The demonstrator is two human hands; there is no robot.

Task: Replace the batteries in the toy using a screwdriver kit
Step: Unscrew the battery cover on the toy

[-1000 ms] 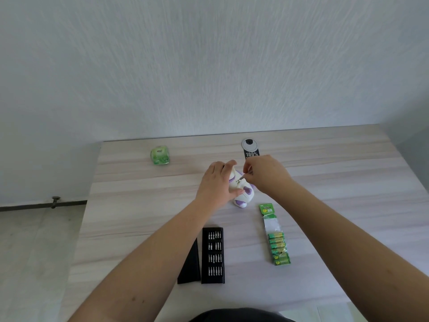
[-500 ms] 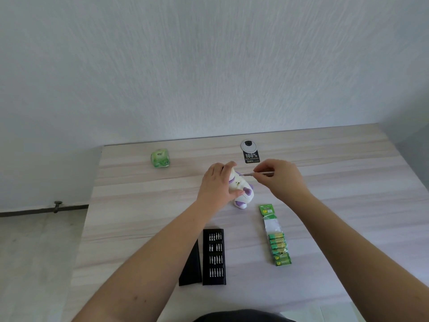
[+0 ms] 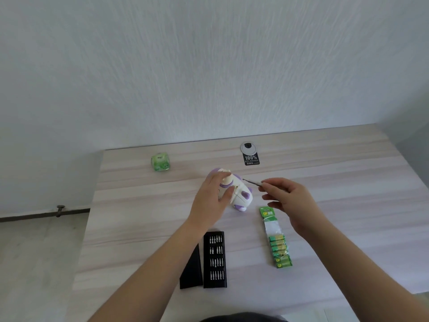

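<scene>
My left hand (image 3: 212,201) holds the toy (image 3: 234,192) on the worktop (image 3: 336,173), fingers curled over its left side. My right hand (image 3: 286,199) is just right of the toy and apart from it, pinching a thin screwdriver (image 3: 251,182) whose tip points left at the toy without touching. The bit case (image 3: 214,259) lies open near me, the battery strip (image 3: 276,240) to its right, under my right wrist.

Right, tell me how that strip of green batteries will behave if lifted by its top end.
The battery strip will probably flop, since its clear wrapping looks thin and crinkled. The batteries bunch at the near end, so it would likely hang bottom-heavy. Pushed flat on the table, it seems unlikely to roll.
</scene>
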